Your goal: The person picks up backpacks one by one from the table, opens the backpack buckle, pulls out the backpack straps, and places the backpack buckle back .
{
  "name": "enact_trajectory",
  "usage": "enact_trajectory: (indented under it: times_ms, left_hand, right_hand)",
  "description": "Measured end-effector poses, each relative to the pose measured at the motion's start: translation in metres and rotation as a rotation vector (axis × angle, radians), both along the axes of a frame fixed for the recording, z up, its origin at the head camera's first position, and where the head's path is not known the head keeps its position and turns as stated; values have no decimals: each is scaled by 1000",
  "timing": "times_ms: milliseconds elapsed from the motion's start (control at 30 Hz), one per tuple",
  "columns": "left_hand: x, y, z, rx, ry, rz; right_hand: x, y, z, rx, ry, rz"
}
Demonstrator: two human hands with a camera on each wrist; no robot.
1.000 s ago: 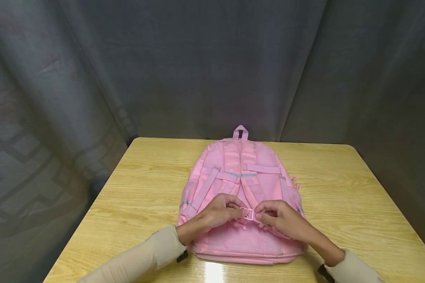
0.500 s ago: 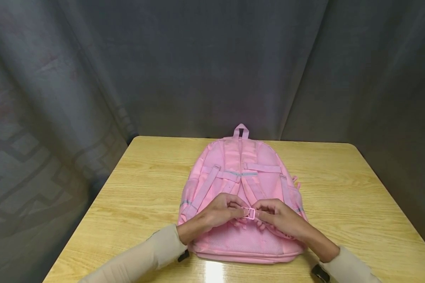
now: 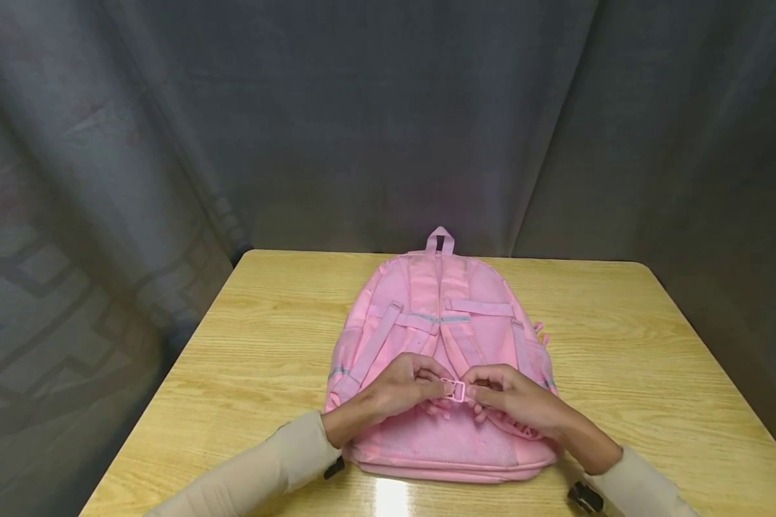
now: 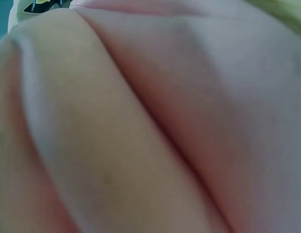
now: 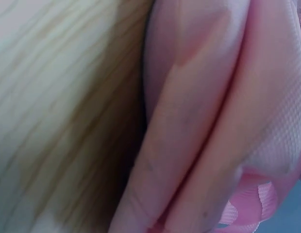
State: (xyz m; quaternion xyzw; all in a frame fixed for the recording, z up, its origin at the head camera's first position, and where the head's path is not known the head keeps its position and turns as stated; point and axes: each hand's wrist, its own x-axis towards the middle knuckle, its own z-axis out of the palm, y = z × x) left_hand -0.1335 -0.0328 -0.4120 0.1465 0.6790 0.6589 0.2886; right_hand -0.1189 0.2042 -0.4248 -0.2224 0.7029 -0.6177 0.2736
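Head view puts the small pink buckle [image 3: 453,390] right at the middle of my work, low on the back of the pink backpack [image 3: 441,345], between my two hands. My left hand [image 3: 401,388] has its fingers curled and pinching the buckle's left side along with the strap end there; my right hand [image 3: 511,397] has its fingers curled round the strap end on the other side, thumb and forefinger touching the buckle. As I judge it, I am in the step of joining or threading the strap at this buckle, and the two halves look touching but not plainly seated. The next move, I think, calls for a steady pinch on both sides and a straight push together, keeping the webbing flat.

Around that, the backpack lies face down on the wooden surface [image 3: 621,345], shoulder straps [image 3: 380,337] running up toward the top loop [image 3: 440,240] at the far edge. Both wrist views show only blurred pink fabric pressed close, the right one also a strip of wood grain. Grey curtain [image 3: 388,122] hangs behind.
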Motion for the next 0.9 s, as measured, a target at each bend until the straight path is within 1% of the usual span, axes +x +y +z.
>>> enact_trajectory:
  times_ms: [267, 500, 633, 767, 900]
  left_hand:
    - [2, -1, 0, 21, -9, -12]
    - [2, -1, -1, -10, 17, -13]
    - [3, 0, -2, -2, 10, -15]
    - [3, 0, -2, 1, 14, -9]
    - [3, 1, -3, -1, 22, 1]
  right_hand:
    - [1, -2, 2, -19, -36, 11]
    - [3, -3, 3, -55, -69, 32]
    - [3, -3, 3, -58, -84, 50]
    - [2, -4, 3, -45, -84, 53]
    - [2, -6, 3, -16, -47, 36]
